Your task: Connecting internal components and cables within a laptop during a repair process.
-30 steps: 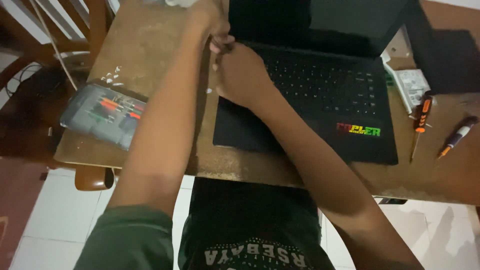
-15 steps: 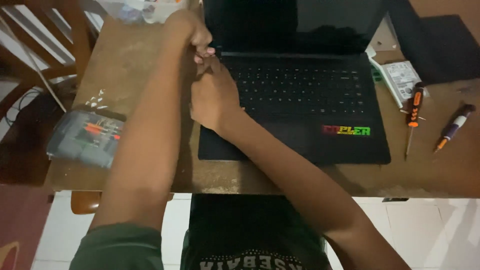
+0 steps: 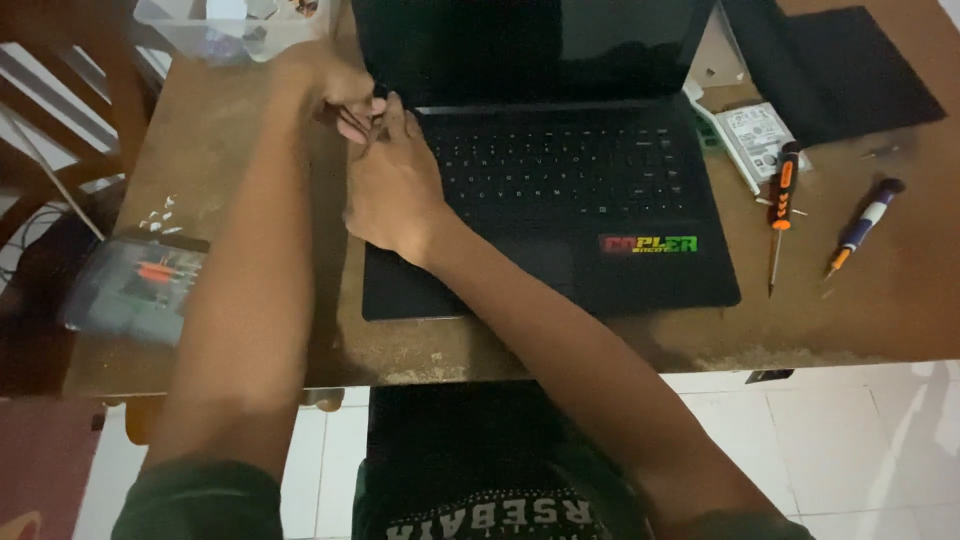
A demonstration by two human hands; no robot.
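Worn brown wooden desk (image 3: 250, 150) carries an open black laptop (image 3: 560, 190). Both hands meet at its left hinge corner: left hand (image 3: 325, 90) pinches something small (perhaps a screw), right hand (image 3: 395, 185) rests flat, fingers loose.

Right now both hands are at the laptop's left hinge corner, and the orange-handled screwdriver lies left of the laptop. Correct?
Not quite. Both the left hand and right hand are at the left hinge corner of the laptop, but the orange-handled screwdriver lies right of the laptop, on the table. The head view shows it.
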